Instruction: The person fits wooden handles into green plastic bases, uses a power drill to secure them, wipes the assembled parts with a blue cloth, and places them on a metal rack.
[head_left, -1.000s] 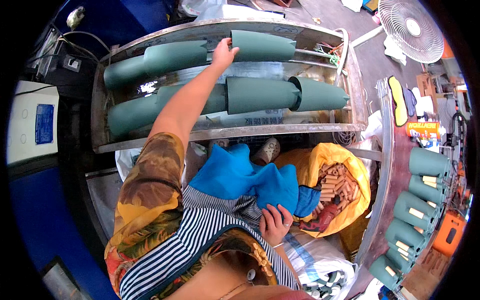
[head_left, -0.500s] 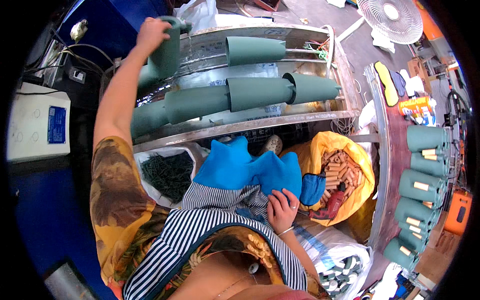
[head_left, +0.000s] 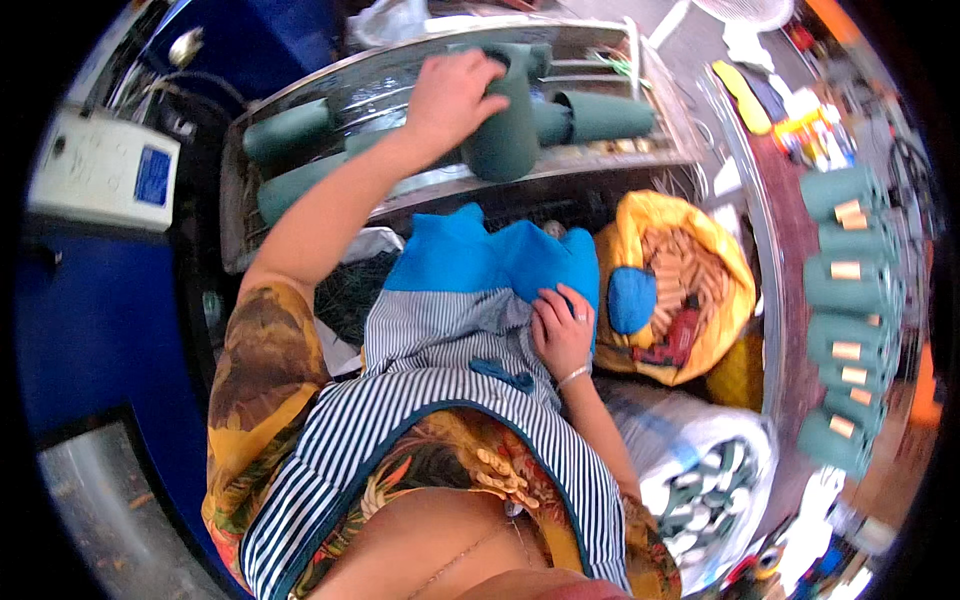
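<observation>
The dark green cone [head_left: 505, 125] stands roughly upright above the front edge of the metal trough [head_left: 300, 90], lifted clear of the other green cones [head_left: 600, 112] that lie on their sides inside it. To handle this step well, keep the cone vertical, support it around its upper half, and carry it clear of the trough lip so it does not knock the lying cones. The left hand [head_left: 450, 98] wraps around the cone's upper part, fingers curled closed on it, thumb side hidden. The right hand [head_left: 562, 335] rests flat and relaxed on the blue cloth [head_left: 480, 255] in the lap, over the striped apron [head_left: 440, 380], gripping nothing. A yellow sack [head_left: 670, 290] of tan tubes sits just beside that hand; a rack of green cones [head_left: 845, 310] stands well apart to the right.
</observation>
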